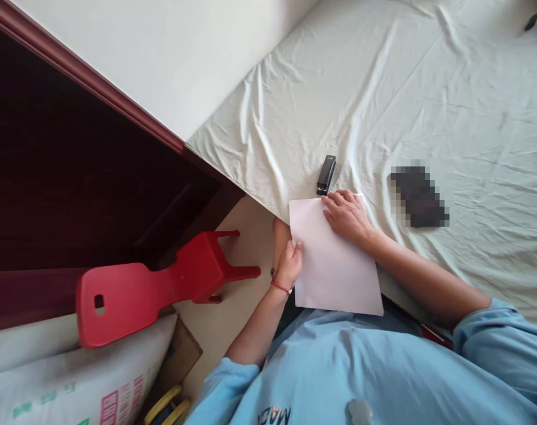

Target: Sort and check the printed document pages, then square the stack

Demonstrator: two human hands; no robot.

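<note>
White paper [337, 257], perhaps a stack of sheets, lies partly on the bed edge and reaches back over my lap. My left hand [290, 264] grips its left edge, thumb on top and the other fingers hidden underneath. Near the top right corner, my right hand [347, 213] rests flat on the paper with its fingers stretched out. Just beyond those fingertips a black stapler [326, 175] lies on the sheet-covered bed, apart from the hand.
A dark, pixelated rectangular object [421, 196] lies on the pale bedsheet [481, 118] to the right. On the floor at left stands a red plastic chair [117, 301], beside white printed sacks [73, 378]. A dark wooden panel [73, 147] borders the bed's left.
</note>
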